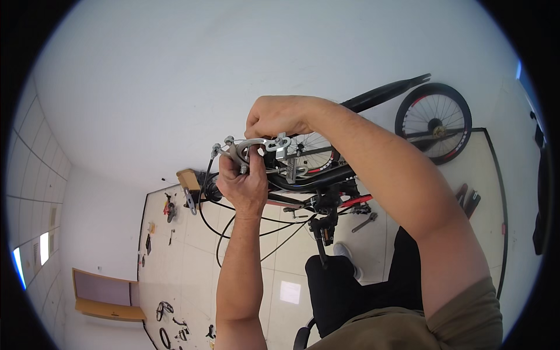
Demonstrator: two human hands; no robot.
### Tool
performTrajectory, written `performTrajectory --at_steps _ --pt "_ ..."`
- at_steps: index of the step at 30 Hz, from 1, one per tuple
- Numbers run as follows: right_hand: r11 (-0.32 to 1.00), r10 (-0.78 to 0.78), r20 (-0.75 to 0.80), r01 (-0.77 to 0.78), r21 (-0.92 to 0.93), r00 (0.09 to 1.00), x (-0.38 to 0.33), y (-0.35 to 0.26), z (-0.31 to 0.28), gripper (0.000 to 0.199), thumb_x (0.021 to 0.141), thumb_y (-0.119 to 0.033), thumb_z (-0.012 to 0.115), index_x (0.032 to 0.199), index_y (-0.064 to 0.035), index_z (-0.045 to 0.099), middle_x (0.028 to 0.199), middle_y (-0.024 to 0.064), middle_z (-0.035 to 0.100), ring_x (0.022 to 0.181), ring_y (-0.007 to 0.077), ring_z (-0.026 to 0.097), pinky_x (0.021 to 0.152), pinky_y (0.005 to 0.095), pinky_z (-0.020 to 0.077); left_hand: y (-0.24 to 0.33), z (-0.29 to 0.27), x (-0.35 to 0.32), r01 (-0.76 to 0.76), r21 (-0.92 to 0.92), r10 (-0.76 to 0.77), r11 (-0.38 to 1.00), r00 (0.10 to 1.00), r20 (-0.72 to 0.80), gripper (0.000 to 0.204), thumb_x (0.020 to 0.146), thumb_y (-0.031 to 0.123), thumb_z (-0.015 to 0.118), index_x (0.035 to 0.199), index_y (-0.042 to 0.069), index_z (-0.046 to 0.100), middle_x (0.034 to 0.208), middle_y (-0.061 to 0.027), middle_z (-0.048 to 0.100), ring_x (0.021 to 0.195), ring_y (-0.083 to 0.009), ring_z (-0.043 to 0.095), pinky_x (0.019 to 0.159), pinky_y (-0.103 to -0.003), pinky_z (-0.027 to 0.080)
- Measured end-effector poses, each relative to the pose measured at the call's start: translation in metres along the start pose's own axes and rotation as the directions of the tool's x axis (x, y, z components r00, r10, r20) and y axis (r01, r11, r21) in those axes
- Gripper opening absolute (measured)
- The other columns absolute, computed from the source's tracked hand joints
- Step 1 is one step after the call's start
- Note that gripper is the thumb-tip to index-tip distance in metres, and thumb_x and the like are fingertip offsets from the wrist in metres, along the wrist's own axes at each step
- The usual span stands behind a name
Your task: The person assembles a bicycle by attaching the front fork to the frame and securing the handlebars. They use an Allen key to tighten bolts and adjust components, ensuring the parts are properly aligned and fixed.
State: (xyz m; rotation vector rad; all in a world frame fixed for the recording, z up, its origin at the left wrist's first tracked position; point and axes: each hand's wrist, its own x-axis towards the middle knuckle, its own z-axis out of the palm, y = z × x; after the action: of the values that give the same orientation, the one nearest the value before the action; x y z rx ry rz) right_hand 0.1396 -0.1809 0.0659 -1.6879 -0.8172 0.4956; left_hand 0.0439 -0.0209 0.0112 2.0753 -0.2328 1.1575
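Observation:
A silver caliper brake (pixel 252 146) sits on a black and red bicycle frame (pixel 318 178). My left hand (pixel 245 185) grips the brake from below, with fingers wrapped around its arm. My right hand (pixel 275 116) comes over the top and pinches the brake's upper part with closed fingers. Black cables (pixel 213 224) hang in loops from the brake down toward the floor. Behind my hands a spoked wheel (pixel 312 153) shows partly.
A second bicycle wheel (pixel 433 121) stands at the upper right by a black fork leg (pixel 385 90). A wrench (pixel 365 221) and small parts lie on the tiled floor. A wooden board (pixel 108 291) lies at the lower left. My black-trousered legs (pixel 344 286) are below.

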Motion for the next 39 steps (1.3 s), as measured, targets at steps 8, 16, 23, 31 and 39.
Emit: performTrajectory --at_steps 8,16,23,31,39 --pt "0.996 -0.084 0.005 0.084 0.034 0.996 -0.003 0.0 0.002 0.016 0.088 -0.014 0.07 0.098 -0.0012 0.073 0.085 0.0037 0.067 0.074 0.0113 0.059 0.064 0.028 0.0462 0.006 0.0 0.0 0.018 -0.06 -0.018 0.998 1.0 0.01 0.015 0.087 0.01 0.076 0.091 0.002 0.065 0.074 -0.0037 0.07 0.065 -0.0058 0.06 0.063 -0.023 0.049" --pt "0.999 -0.002 0.04 0.001 0.045 0.999 -0.001 -0.006 0.002 0.013 0.09 -0.013 0.066 0.092 -0.0009 0.071 0.079 0.0015 0.066 0.071 0.0094 0.057 0.063 0.0284 0.0464 0.001 -0.006 -0.002 0.011 0.024 -0.011 1.0 1.0 0.029 0.017 0.086 0.009 0.076 0.096 0.001 0.065 0.077 -0.0026 0.069 0.066 -0.0061 0.06 0.063 -0.023 0.05" --pt "0.999 -0.026 0.035 0.025 0.032 0.999 0.002 -0.005 0.005 0.014 0.089 -0.012 0.066 0.095 -0.0003 0.072 0.082 0.0034 0.067 0.073 0.0109 0.059 0.065 0.0278 0.0479 -0.002 -0.007 -0.002 0.017 0.023 -0.017 1.0 1.0 0.013 0.016 0.087 0.009 0.076 0.095 0.001 0.065 0.074 -0.0017 0.067 0.064 -0.0066 0.058 0.062 -0.023 0.049" --pt "0.994 -0.073 0.049 0.069 0.081 0.996 0.007 0.0 0.004 0.018 0.089 -0.013 0.069 0.097 0.0019 0.073 0.086 0.0061 0.069 0.077 0.0131 0.062 0.07 0.0281 0.0495 -0.004 -0.007 -0.003 0.026 0.027 -0.026 0.999 1.0 0.009 0.012 0.089 0.006 0.074 0.088 0.0 0.064 0.076 0.0002 0.066 0.068 -0.0046 0.056 0.064 -0.021 0.048" --pt "0.996 0.031 -0.014 -0.032 -0.087 0.999 0.01 -0.007 0.01 0.019 0.089 -0.016 0.07 0.091 0.0023 0.072 0.077 0.0052 0.065 0.07 0.0122 0.058 0.062 0.0294 0.0453 -0.006 -0.009 -0.003 0.003 0.055 -0.004 0.998 1.0 0.006 0.013 0.088 0.006 0.075 0.087 0.0 0.064 0.074 0.0011 0.065 0.066 -0.0042 0.054 0.062 -0.021 0.046"
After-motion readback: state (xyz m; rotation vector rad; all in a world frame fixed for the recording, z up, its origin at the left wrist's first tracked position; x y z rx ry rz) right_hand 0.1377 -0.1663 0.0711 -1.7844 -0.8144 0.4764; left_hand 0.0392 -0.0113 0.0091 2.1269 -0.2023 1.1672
